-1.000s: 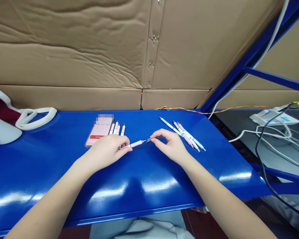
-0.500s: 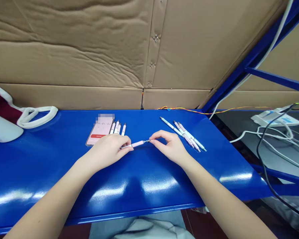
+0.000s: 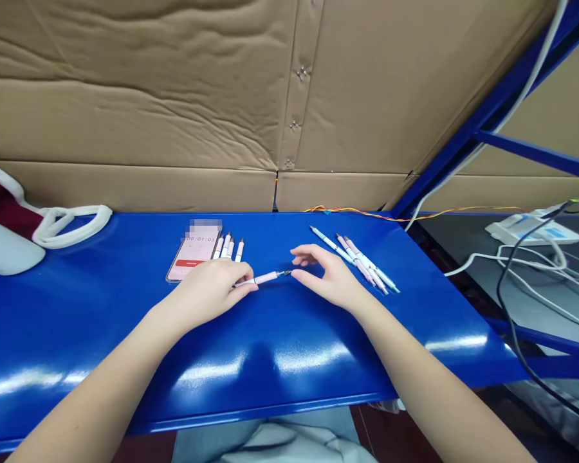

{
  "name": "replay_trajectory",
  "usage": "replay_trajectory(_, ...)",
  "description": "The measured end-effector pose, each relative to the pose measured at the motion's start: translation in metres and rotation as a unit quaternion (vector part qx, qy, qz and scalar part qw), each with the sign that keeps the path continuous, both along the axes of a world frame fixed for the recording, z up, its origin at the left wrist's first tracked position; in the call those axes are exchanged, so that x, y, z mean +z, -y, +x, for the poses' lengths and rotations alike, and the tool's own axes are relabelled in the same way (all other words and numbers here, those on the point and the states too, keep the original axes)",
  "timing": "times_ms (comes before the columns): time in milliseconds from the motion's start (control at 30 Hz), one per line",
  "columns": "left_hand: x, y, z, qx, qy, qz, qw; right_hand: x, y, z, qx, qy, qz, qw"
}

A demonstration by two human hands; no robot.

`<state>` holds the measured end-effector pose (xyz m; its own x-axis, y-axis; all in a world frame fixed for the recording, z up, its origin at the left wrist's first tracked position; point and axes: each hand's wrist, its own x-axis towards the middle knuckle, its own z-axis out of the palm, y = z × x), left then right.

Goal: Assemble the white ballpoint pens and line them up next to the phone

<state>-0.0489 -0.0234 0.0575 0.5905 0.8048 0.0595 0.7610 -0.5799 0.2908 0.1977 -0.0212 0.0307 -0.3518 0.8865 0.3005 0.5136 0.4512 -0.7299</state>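
Left hand (image 3: 207, 289) clamped on the rear end of a pink pen (image 3: 265, 278), above the blue worktop (image 3: 289, 341). Right hand (image 3: 325, 276) open, not gripping, just beside the pen's metal tip (image 3: 286, 273).

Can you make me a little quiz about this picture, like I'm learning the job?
1. True or false: the left hand is holding the pink pen.
2. What lies next to the phone?
A. a row of white pens
B. a red cup
C. a pair of scissors
3. Fill in the missing word: the table is ____.

Key: 1. True; 2. A; 3. blue
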Motion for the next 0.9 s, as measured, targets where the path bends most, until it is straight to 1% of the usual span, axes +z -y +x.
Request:
replay_trajectory(133,0.0,-0.002,-0.002,0.008,0.0,0.001,1.0,-0.018,-0.016,0.005,0.024,0.153,0.057,0.986)
replay_trajectory(200,0.0,-0.002,-0.002,0.011,-0.002,0.001,1.0,-0.023,-0.02,0.003,0.023,0.181,0.066,0.981)
replay_trajectory(267,-0.001,-0.003,-0.003,0.013,-0.007,0.003,1.0,-0.025,-0.021,0.001,0.021,0.166,0.057,0.984)
replay_trajectory(400,-0.003,-0.005,-0.003,0.017,-0.024,0.007,1.0,-0.018,-0.013,-0.001,-0.009,0.043,0.006,0.999)
replay_trajectory(467,-0.003,-0.005,-0.003,0.014,-0.031,0.007,0.999,-0.014,-0.008,-0.003,-0.021,0.003,0.003,1.0)
replay_trajectory(600,-0.002,-0.003,-0.001,0.009,-0.036,0.001,0.999,-0.008,-0.002,-0.011,-0.006,-0.007,0.013,1.0)
replay_trajectory(900,-0.003,-0.002,0.001,-0.001,-0.04,0.011,0.999,-0.007,0.001,-0.015,0.012,-0.004,0.029,0.999)
